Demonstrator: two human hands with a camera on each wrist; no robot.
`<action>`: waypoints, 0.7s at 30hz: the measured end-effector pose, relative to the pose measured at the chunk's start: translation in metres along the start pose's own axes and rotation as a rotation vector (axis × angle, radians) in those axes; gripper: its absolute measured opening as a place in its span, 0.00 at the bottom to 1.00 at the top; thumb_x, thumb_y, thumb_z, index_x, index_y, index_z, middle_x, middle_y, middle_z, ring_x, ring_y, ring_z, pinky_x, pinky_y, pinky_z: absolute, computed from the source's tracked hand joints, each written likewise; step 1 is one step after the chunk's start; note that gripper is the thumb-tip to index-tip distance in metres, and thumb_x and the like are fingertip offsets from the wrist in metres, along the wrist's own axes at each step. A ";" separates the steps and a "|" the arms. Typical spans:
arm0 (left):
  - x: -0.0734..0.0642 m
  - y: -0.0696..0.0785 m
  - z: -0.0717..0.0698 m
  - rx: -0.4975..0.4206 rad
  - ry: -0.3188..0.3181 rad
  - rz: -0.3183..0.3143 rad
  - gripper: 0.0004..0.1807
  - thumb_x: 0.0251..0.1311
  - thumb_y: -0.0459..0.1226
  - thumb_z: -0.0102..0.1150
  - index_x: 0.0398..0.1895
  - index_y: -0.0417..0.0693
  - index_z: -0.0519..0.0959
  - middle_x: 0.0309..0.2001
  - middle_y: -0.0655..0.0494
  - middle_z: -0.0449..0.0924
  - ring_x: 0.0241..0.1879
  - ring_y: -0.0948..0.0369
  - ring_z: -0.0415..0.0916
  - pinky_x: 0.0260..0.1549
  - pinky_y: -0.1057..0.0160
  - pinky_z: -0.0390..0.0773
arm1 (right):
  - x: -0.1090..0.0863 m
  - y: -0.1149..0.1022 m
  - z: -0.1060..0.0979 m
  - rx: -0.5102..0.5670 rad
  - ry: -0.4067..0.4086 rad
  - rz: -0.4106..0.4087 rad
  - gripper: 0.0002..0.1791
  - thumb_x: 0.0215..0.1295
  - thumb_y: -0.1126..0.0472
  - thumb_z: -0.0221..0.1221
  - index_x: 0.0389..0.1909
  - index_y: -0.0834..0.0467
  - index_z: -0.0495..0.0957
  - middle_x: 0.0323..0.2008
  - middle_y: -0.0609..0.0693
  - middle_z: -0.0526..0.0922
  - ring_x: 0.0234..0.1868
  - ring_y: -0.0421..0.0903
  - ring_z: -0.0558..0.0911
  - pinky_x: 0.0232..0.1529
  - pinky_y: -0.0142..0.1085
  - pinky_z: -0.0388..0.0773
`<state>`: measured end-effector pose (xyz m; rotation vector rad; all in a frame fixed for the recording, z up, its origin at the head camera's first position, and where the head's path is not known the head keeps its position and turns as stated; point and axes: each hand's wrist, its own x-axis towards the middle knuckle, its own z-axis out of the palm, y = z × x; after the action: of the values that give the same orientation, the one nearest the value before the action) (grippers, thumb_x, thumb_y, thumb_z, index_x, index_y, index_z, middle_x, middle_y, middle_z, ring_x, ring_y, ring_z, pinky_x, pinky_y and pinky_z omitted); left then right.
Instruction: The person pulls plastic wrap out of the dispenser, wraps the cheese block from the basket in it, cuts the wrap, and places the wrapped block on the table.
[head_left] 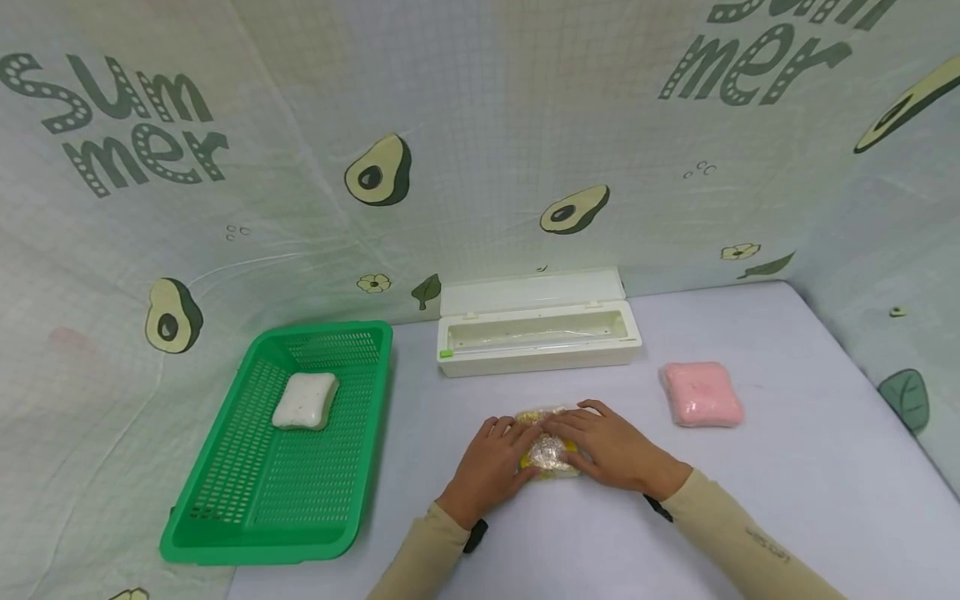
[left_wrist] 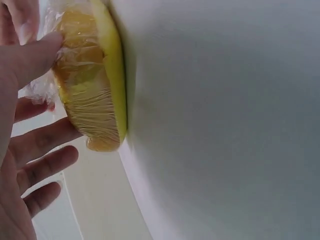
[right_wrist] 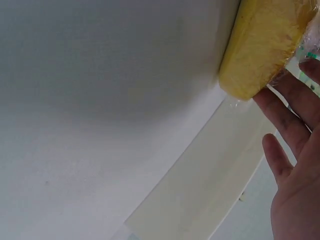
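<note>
In the head view, a yellow block in crinkled cling film lies on the table between both hands. My left hand holds its left side, thumb at the near edge and fingers toward the far edge. From the right, my right hand grips it, fingers over the far part and thumb on the near part. The left wrist view shows film stretched in fine creases over the block, with the left thumb on bunched film. In the right wrist view, right fingertips touch the block; that thumb is hidden.
Behind the hands stands a white cling film dispenser, its lid raised. A green basket at the left contains a white pillow-shaped block. A similar pink block lies to the right. Patterned sheeting hangs behind the table.
</note>
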<state>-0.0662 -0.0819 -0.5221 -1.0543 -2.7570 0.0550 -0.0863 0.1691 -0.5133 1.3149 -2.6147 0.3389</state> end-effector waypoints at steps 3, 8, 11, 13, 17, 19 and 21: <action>-0.002 0.002 0.000 0.044 0.021 0.039 0.31 0.67 0.59 0.67 0.67 0.57 0.76 0.57 0.60 0.84 0.60 0.58 0.77 0.63 0.58 0.74 | 0.000 0.000 0.003 -0.022 0.039 -0.021 0.23 0.72 0.52 0.66 0.64 0.56 0.83 0.61 0.51 0.86 0.60 0.49 0.84 0.63 0.51 0.74; -0.003 0.005 0.000 0.084 0.017 0.071 0.19 0.69 0.56 0.66 0.56 0.59 0.79 0.59 0.58 0.83 0.61 0.57 0.77 0.64 0.57 0.73 | 0.000 -0.002 0.008 -0.035 0.065 -0.019 0.23 0.69 0.55 0.68 0.63 0.53 0.84 0.60 0.52 0.86 0.60 0.50 0.84 0.61 0.52 0.75; -0.004 0.006 -0.001 0.094 0.022 0.068 0.22 0.66 0.60 0.68 0.53 0.59 0.80 0.60 0.57 0.83 0.61 0.57 0.77 0.64 0.57 0.73 | -0.003 -0.003 0.006 -0.026 0.026 -0.007 0.23 0.71 0.56 0.65 0.66 0.53 0.83 0.62 0.53 0.84 0.63 0.51 0.82 0.63 0.53 0.74; -0.003 0.007 -0.002 0.110 0.022 0.063 0.24 0.63 0.63 0.69 0.52 0.60 0.81 0.61 0.58 0.83 0.61 0.58 0.77 0.64 0.57 0.73 | -0.004 -0.003 0.004 -0.011 -0.007 0.000 0.24 0.71 0.60 0.63 0.67 0.55 0.81 0.65 0.53 0.83 0.64 0.51 0.81 0.64 0.55 0.72; -0.002 0.008 -0.005 0.106 -0.004 0.040 0.22 0.62 0.62 0.70 0.51 0.62 0.84 0.61 0.59 0.82 0.62 0.58 0.76 0.63 0.58 0.73 | -0.007 -0.003 0.001 0.019 -0.055 0.000 0.34 0.58 0.65 0.64 0.69 0.58 0.79 0.68 0.54 0.81 0.67 0.52 0.80 0.65 0.56 0.71; -0.001 0.009 -0.005 0.087 -0.016 0.022 0.19 0.64 0.59 0.70 0.51 0.62 0.85 0.62 0.59 0.82 0.62 0.58 0.76 0.63 0.57 0.73 | -0.007 -0.002 0.001 0.029 -0.053 -0.008 0.37 0.53 0.66 0.66 0.69 0.58 0.79 0.68 0.55 0.80 0.67 0.52 0.80 0.65 0.56 0.71; -0.001 0.010 -0.004 0.053 -0.022 0.003 0.16 0.66 0.56 0.69 0.50 0.62 0.86 0.62 0.58 0.82 0.62 0.58 0.75 0.63 0.57 0.73 | -0.008 0.000 0.002 0.035 -0.033 -0.026 0.37 0.50 0.68 0.69 0.67 0.57 0.80 0.68 0.56 0.80 0.66 0.53 0.80 0.63 0.56 0.72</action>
<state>-0.0583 -0.0750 -0.5188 -1.0510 -2.7579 0.1398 -0.0814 0.1745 -0.5176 1.3753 -2.6274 0.3632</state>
